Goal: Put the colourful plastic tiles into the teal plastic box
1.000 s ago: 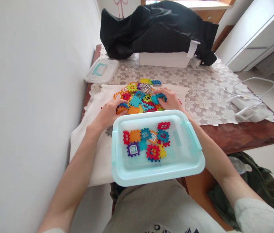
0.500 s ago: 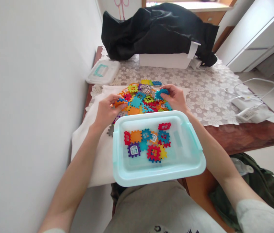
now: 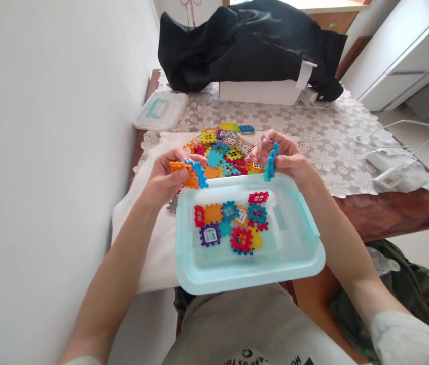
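Note:
My left hand [image 3: 169,175] pinches an orange building tile [image 3: 189,176] together with a blue building tile [image 3: 201,175], just beyond the back left corner of the tub. Between the fingers of my right hand [image 3: 281,154] is a blue building tile [image 3: 271,163], held edge-on over the tub's far rim. The pale turquoise plastic tub [image 3: 275,263] holds several loose tiles, among them a red window tile [image 3: 241,239], a purple window tile [image 3: 210,235] and a plain orange tile [image 3: 213,214]. Behind it spreads a heap of mixed coloured tiles [image 3: 215,158], partly hidden by my hands.
A white lid with a turquoise handle [image 3: 160,110] lies at the back left by the wall. Black cloth [image 3: 248,50] covers a white box [image 3: 260,92] at the back. A white cable and adapter [image 3: 391,175] lie at the right edge. A dark green bag [image 3: 408,299] is below right.
Both hands have come back from the heap toward the tub with their tiles. The right-hand tile has turned edge-on, and the left-hand tiles show more clearly.

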{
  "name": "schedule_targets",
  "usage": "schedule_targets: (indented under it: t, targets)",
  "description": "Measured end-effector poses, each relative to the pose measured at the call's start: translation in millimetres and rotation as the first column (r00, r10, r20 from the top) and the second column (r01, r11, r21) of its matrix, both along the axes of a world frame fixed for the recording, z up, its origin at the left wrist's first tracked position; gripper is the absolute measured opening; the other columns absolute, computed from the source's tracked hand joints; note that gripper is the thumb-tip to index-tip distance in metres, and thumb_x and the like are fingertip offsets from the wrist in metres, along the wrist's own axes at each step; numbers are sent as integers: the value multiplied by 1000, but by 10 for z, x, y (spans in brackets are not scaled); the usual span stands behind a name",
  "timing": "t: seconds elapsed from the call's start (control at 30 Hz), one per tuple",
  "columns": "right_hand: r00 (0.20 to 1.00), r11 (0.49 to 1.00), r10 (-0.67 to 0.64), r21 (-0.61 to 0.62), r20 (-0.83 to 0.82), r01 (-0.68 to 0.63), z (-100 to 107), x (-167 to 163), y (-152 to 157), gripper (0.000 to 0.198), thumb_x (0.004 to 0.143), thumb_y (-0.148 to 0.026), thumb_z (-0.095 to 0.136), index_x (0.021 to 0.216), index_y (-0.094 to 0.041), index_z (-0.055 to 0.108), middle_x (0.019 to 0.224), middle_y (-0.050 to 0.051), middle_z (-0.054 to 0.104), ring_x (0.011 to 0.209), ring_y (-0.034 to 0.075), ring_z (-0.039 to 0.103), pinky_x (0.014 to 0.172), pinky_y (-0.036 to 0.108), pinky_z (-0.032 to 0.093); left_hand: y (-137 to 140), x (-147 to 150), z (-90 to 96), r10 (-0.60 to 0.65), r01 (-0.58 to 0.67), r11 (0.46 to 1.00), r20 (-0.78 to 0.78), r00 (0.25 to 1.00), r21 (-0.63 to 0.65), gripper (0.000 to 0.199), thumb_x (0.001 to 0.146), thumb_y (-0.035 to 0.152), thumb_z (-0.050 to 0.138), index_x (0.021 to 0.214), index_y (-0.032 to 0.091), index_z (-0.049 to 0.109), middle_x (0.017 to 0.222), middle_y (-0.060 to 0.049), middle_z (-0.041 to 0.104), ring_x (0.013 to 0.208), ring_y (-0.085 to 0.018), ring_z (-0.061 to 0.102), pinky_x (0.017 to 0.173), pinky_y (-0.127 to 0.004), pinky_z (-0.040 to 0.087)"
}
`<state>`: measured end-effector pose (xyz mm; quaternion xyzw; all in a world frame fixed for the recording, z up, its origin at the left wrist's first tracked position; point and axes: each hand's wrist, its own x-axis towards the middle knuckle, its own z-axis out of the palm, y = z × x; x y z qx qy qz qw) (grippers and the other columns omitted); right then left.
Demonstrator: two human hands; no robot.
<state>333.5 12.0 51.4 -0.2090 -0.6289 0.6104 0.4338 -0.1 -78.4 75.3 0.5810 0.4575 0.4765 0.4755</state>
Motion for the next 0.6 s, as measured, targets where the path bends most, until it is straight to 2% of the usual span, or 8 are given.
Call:
schedule_targets:
  t: [0.07, 0.17, 0.23, 0.33, 0.43, 0.5, 0.6]
  targets:
    - [994, 994, 108, -5, 20, -107, 24, -10, -22, 61, 70, -66, 102, 107, -27, 74, 82, 2, 69, 91, 29, 77, 97, 53, 67, -29, 49, 59, -120, 120, 993, -25, 992, 3, 66, 66, 83, 97, 84, 27, 68, 99, -11, 84, 135, -46, 75, 105, -64, 65]
    - [968, 970, 241, 16, 75, -242, -3, -9, 26, 59, 74, -63, 102, 110, -23, 79, 86, 4, 75, 94, 29, 79, 91, 46, 66, -35, 113, 140, -300, 298, 954, -95, 949, -31, 51, 70, 72, 102, 81, 28, 79, 108, -12, 87, 142, -45, 71, 124, -69, 55]
    - [950, 951, 303, 42, 70, -306, -38, 2, 72, 60, 75, -66, 101, 110, -21, 81, 86, 5, 77, 92, 28, 79, 90, 45, 65, -27, 131, 175, -355, 350, 935, -111, 928, -60, 48, 70, 72, 102, 83, 29, 84, 119, -13, 88, 145, -46, 70, 129, -70, 50]
    - [931, 930, 366, 37, 3, -366, -76, 28, 92, 61, 80, -73, 95, 110, -21, 83, 86, 5, 78, 91, 28, 78, 93, 46, 64, -13, 118, 182, -358, 351, 934, -112, 927, -70, 49, 70, 77, 99, 85, 32, 88, 130, -13, 86, 149, -46, 67, 131, -70, 48]
    - [919, 919, 395, -1, 25, -395, -75, 42, 46, 55, 84, -71, 91, 109, -22, 84, 92, 7, 81, 102, 30, 79, 98, 47, 64, -13, 89, 154, -363, 355, 931, -123, 924, -81, 49, 75, 78, 95, 92, 32, 92, 137, -13, 85, 149, -47, 67, 130, -68, 49]
    - [923, 926, 379, -24, 74, -378, -48, 25, 15, 52, 85, -70, 91, 106, -22, 84, 97, 9, 83, 110, 32, 79, 99, 46, 65, -21, 81, 136, -364, 354, 930, -114, 924, -96, 46, 77, 72, 95, 98, 31, 93, 141, -13, 83, 147, -47, 68, 128, -66, 52]
    - [961, 968, 248, -6, 121, -250, 63, -20, 9, 54, 86, -75, 87, 102, -24, 84, 96, 9, 82, 108, 33, 79, 95, 47, 66, -33, 89, 116, -359, 349, 928, -61, 931, -132, 43, 77, 58, 96, 108, 28, 92, 142, -14, 83, 141, -47, 73, 121, -63, 57]
